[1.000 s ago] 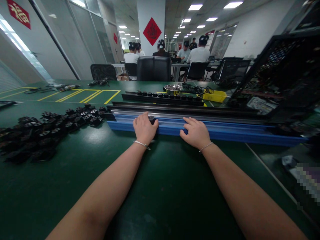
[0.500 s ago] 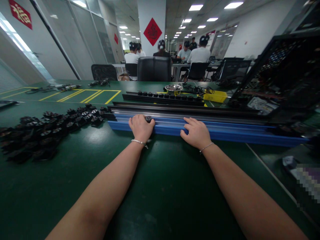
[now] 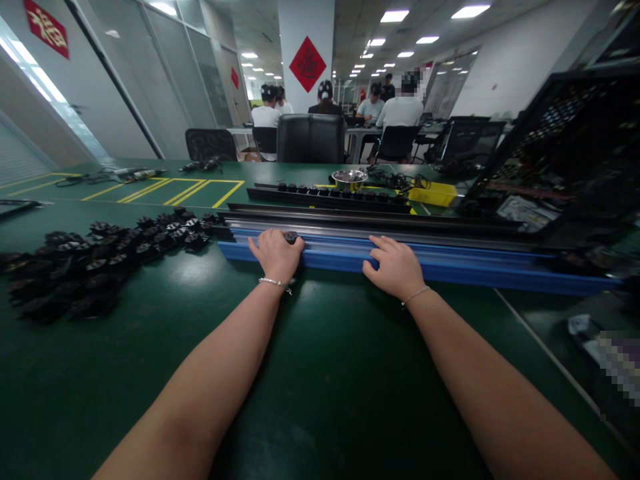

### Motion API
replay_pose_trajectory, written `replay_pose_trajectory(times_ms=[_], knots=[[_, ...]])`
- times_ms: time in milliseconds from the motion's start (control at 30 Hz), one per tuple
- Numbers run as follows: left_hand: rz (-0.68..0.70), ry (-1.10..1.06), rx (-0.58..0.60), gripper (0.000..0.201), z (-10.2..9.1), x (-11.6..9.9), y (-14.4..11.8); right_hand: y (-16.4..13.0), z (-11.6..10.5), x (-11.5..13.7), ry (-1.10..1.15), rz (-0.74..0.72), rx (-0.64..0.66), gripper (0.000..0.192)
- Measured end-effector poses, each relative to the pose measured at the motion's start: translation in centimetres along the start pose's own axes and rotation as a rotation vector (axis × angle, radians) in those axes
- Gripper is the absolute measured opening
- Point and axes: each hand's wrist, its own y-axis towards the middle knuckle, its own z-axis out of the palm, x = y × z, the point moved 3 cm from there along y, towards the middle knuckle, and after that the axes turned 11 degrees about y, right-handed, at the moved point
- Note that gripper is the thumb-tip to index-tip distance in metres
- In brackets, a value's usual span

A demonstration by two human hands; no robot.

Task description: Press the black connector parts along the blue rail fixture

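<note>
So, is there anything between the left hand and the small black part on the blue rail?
Nothing visible. The left hand rests on the blue rail, with its fingertips right at the black part, which sits on the rail. The right hand lies apart, further along the rail.

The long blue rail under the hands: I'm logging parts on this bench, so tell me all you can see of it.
The blue rail is a long, straight profile, plastic-looking, with lengthwise grooves. It lies flat across the green table, running from the pile of black parts off to the right. A grey metal strip lies along its far side. The left hand rests on it at a small black part; the right hand presses its near edge.
</note>
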Motion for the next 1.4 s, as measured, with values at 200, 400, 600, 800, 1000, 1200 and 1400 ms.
replay_pose_trajectory(times_ms=[200, 400, 600, 800, 1000, 1200, 1400], knots=[[-0.032, 0.004, 0.001, 0.024, 0.2, 0.6, 0.4, 0.0, 0.0, 0.0, 0.004, -0.002, 0.003, 0.03], [-0.042, -0.002, 0.005, 0.025, 0.2, 0.9, 0.5, 0.0, -0.1, 0.0, 0.007, -0.007, -0.003, 0.028], [-0.058, -0.014, -0.005, 0.025, 0.2, 1.2, 0.7, 0.0, -0.1, 0.1, -0.013, -0.005, -0.003, 0.03], [-0.094, -0.011, -0.026, 0.025, 0.5, 2.0, 1.1, 0.0, 0.0, 0.0, -0.001, -0.009, -0.002, 0.028], [-0.112, -0.003, -0.022, 0.026, 0.7, 2.4, 1.4, 0.0, 0.0, 0.0, 0.002, -0.01, -0.015, 0.027], [-0.142, -0.015, 0.002, 0.027, 0.4, 2.8, 1.7, 0.0, 0.0, 0.0, -0.012, -0.005, -0.003, 0.029], [-0.158, -0.038, 0.004, 0.026, 0.4, 3.2, 2.0, 0.0, 0.0, 0.0, -0.007, -0.007, -0.002, 0.029]])
